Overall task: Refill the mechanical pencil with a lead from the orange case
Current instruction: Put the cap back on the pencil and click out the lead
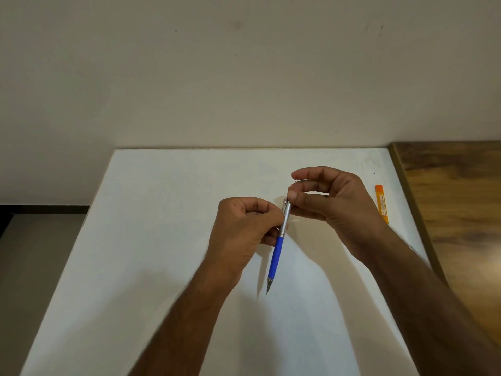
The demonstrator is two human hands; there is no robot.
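My left hand grips a mechanical pencil by its silver barrel above the white table, blue grip and tip pointing down toward me. Right at the pencil's upper end, my right hand pinches a thin lead between thumb and forefinger; only a short sliver of lead shows above the fingertips. The pencil's top opening is hidden behind my right thumb. The orange case lies flat on the table to the right of my right hand, apart from both hands.
The white table runs back to a cream wall. A brown wooden surface adjoins the table's right edge, close beside the orange case. Floor shows past the table's left edge.
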